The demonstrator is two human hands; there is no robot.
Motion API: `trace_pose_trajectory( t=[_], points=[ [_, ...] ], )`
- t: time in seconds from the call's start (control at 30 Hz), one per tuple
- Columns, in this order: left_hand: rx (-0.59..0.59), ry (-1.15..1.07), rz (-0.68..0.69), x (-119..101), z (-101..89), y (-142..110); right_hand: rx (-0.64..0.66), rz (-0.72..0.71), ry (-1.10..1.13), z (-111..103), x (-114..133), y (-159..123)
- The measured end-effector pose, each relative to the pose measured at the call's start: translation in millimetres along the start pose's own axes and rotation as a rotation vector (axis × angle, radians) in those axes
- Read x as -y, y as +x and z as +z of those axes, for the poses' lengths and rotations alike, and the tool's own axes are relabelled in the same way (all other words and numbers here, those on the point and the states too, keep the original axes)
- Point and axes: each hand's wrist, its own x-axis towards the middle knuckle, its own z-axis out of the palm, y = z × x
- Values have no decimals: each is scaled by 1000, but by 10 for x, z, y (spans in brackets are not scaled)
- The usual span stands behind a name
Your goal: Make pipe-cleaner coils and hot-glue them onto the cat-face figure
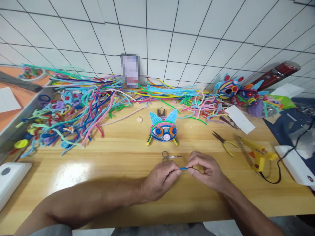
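Observation:
Between my two hands, just above the table (118, 200), is a short blue pipe cleaner (183, 168). Thumb and fingers of my left hand (161, 178) pinch its left end. My right hand (206, 168) pinches the right end; only a small blue stretch shows between them. Small scissors (171, 156) lie right behind the hands, partly covered by the left one. Farther back sits a cat-like face (164, 131) made of coiled pipe cleaners, with light blue ears, orange-ringed eyes and a pink nose. The dark jaws of a tool (161, 113) show behind it.
Loose pipe cleaners (91, 108) heap at the left and along the wall. On the right are yellow-handled pliers (225, 143), a yellow glue gun (261, 155) with a black cord and a white card (240, 118). A phone (130, 70) leans on the tiles; finished figures (225, 87) sit back right.

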Motion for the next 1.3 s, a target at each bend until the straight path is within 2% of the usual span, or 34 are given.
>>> trace_pose_trajectory(
  t=[0.23,0.43,0.73,0.83,0.93,1.03,1.1,1.2,1.27,1.3],
  points=[
    [10,18,59,63,49,17,15,-19,-62,27,30,-16],
    [-20,48,-9,74,67,-7,39,-8,-113,36,48,-37],
    [64,35,22,44,62,-4,107,0,-151,46,-20,-89],
    [35,21,23,48,69,3,107,-7,-146,27,-34,-82],
    [17,-17,-21,44,66,12,80,49,-113,-12,-59,-51],
    [68,-42,-77,29,51,14,29,118,-63,-117,-131,-22],
    [113,-37,-84,22,40,12,-36,178,-96,-264,-216,-21],
    [150,-21,-74,17,31,15,-198,260,-393,-576,-395,-28],
    [155,-19,-66,17,29,22,-319,267,-672,-771,-538,9],
    [157,-17,-62,19,30,26,-341,261,-758,-840,-612,52]
  ],
)
